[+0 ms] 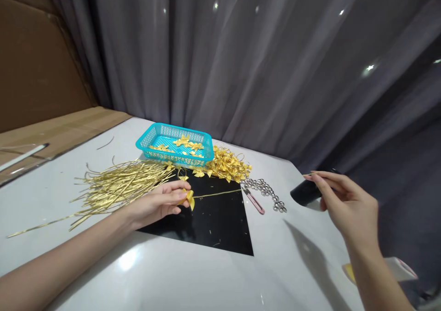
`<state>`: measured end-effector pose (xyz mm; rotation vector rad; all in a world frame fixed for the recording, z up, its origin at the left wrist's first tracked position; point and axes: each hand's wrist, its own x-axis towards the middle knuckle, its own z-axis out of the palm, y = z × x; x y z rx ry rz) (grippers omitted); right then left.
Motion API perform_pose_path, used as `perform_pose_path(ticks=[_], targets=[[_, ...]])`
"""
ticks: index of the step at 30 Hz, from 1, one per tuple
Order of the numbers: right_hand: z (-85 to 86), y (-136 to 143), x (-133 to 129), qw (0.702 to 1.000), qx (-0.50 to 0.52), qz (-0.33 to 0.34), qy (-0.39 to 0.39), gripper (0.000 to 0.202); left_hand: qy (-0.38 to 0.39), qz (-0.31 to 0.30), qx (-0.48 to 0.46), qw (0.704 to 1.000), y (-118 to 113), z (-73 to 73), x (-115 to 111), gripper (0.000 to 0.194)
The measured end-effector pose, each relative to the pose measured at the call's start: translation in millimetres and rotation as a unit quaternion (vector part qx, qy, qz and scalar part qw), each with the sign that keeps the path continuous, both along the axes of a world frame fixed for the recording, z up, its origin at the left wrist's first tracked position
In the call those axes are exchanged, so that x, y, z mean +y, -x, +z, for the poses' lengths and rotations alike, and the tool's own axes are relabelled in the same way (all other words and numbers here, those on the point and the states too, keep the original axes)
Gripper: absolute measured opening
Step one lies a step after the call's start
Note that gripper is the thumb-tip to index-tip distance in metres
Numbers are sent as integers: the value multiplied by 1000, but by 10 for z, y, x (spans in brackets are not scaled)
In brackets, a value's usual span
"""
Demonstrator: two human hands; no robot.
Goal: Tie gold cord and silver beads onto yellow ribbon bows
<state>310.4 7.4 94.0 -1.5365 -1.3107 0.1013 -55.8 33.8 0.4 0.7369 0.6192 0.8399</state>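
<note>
The left hand [160,203] rests low on the bench [193,279], its fingers pinched on a small gold bow [189,198] at the near edge of the black panel [213,223]. A thin gold strip [217,194] trails from the bow to the right across the panel — so the bow looks freshly folded, with its tail uncut. The right hand [344,205] hovers above the bench's right side, fingers loosely curled round a dark cylinder [305,192]; whether they truly grip it or only touch it I cannot tell.

By my judgement the step in hand is finishing one bow. What follows would call for holding the knot firm and dealing with the trailing strip, and the pink snips [254,201] lie just right of the panel, beside a heap of metal rings [267,190].

Further out, a bundle of gold strips [117,187] lies left of the panel, a pile of finished bows [229,164] sits behind it, and a blue basket [148,141] holds a few more. Grey curtain [275,63] closes the back.
</note>
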Motion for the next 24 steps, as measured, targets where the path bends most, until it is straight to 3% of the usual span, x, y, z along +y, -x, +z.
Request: perform_pose_path(ticks=[7, 10, 12, 15, 18, 24], targets=[[-147, -165, 130, 999, -37, -22, -30, 32, -75, -31, -32, 996, -48, -80, -23, 33], [-223, -223, 181, 998, -42, -23, -43, 32, -127, -57, 34, 990, -51, -45, -67, 33], [-245, -225, 196, 998, -33, -13, -51, 32, -206, -75, 123, 968, -57, -15, -113, 25], [-220, -161, 178, 996, -10, -5, -90, 31, -418, -52, 214, 881, -76, -20, -175, 5], [-129, -45, 116, 987, 7, 0, -158, 26, -596, -33, 224, 771, -105, -91, -203, 13], [117, 121, -12, 967, -17, -48, -249, 20, -750, 2, 233, 619, -171, -157, -222, 15]])
